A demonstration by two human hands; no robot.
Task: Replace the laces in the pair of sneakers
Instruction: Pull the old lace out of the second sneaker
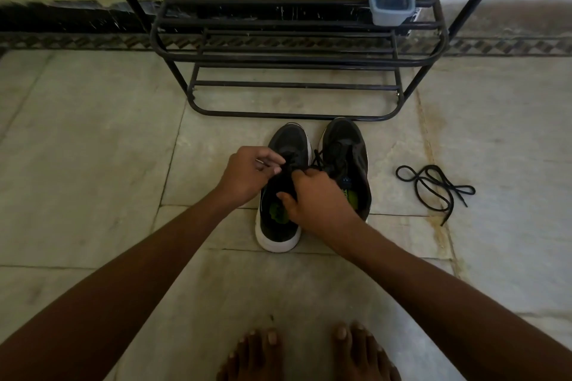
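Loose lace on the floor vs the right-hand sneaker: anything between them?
No. In the head view only bare floor tile separates the loose lace from the right-hand sneaker; they lie apart.

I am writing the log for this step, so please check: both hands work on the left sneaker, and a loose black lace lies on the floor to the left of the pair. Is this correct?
Not quite. The loose black lace lies on the floor to the right of the pair, as the head view shows. The rest holds: the left hand and right hand both work on the left sneaker.
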